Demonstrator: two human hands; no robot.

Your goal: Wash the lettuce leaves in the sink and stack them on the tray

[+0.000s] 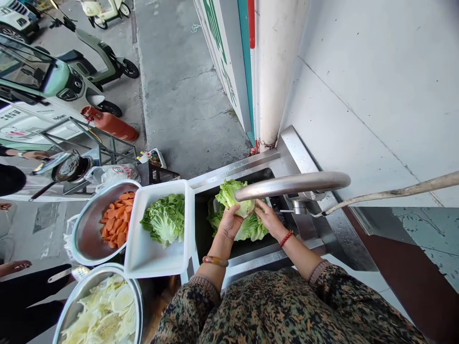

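Over the sink (204, 239), my left hand (230, 222) and my right hand (268, 219) hold a head of lettuce (229, 193) between them. My left fingers are wrapped round its near left side, and my right fingers grip its right side. The curved faucet spout (287, 185) passes just above and hides part of the head. Below my hands, more lettuce leaves (253, 229) lie in the sink. To the left, a white plastic tub (158, 263) resting by the sink's edge holds lettuce (167, 217).
Left of the tub stand a metal bowl (84, 234) of sliced carrots (116, 220) and a bowl of cut cabbage (107, 310). A wall (376, 86) rises behind the faucet. Farther left are a wok (71, 167), a red gas cylinder (111, 124) and another person's hand (36, 155).
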